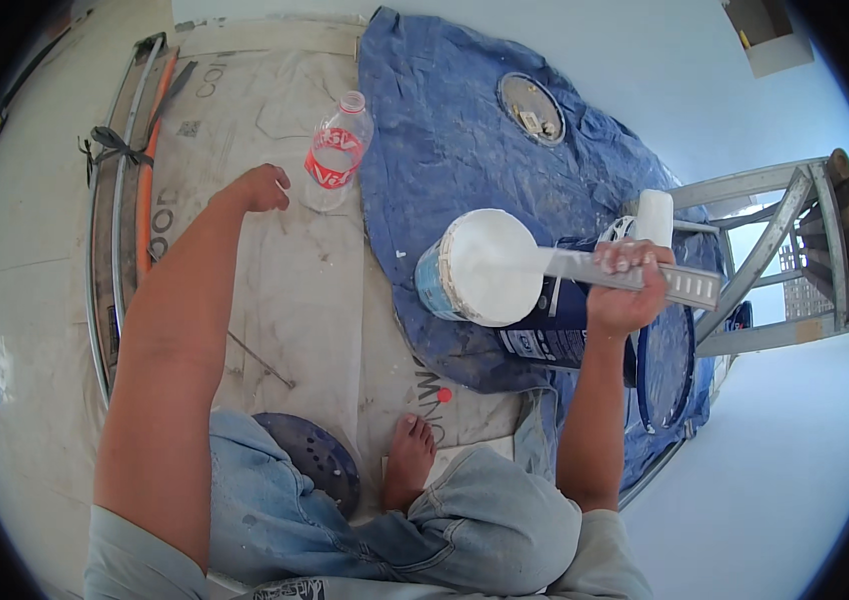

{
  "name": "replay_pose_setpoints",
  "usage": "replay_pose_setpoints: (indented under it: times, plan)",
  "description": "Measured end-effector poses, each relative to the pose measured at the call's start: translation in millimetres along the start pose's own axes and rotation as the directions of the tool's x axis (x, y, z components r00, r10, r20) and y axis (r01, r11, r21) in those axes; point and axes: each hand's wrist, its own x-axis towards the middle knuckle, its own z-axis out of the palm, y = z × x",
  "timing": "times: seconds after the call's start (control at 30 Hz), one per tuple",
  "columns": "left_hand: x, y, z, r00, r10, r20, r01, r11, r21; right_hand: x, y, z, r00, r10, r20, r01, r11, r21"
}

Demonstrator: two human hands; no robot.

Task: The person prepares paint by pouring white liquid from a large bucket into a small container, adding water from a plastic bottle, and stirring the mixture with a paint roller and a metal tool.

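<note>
My right hand [629, 287] is wrapped round a grey slotted strip [690, 285], held nearly level. The strip's far end reaches over the rim into a light blue and white bucket [435, 282] and looks smeared by motion. White paint-like stuff [500, 270] fills that bucket close to its rim. Out to the left, my left hand [267, 188] hangs above the floor sheet with its fingers loosely curled and apart, holding nothing. A clear plastic bottle [325, 196] with a red label stands uncapped just to the right of it, not touched.
Under the bucket lies a crumpled blue tarp [425, 110], with a round lid [532, 108] farther back. A dark blue bucket [555, 345] stands close by. On the right is a metal stepladder [775, 250]. A red cap [445, 395] lies near my bare foot [410, 460].
</note>
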Motion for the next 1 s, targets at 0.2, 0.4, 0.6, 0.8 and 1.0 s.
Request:
replay_pose_setpoints:
  times: [0.2, 0.4, 0.6, 0.8, 1.0]
  plan:
    - [1, 7, 2, 1.000, 0.028, -0.005, -0.028, 1.000, 0.013, -22, 7, 0, 0.989, 0.132, 0.066, -0.129, 0.991, -0.046]
    - [-8, 8, 9, 1.000, 0.008, -0.014, -0.008, 1.000, 0.000, -35, 2, -2, 0.999, 0.041, -0.004, -0.042, 0.998, -0.045]
    - [-2, 12, 2, 0.999, 0.019, -0.031, -0.019, 1.000, 0.004, -6, -8, -22, 0.997, -0.039, -0.061, 0.038, 0.999, -0.020]
    - [-9, 18, -4, 1.000, 0.010, -0.011, -0.010, 0.999, 0.034, -12, -5, -6, 0.998, 0.033, -0.047, -0.031, 0.998, 0.052]
    - [-2, 9, -5, 0.997, 0.044, -0.061, -0.041, 0.998, 0.040, -29, 7, 5, 0.995, 0.003, 0.104, 0.004, 0.998, -0.061]
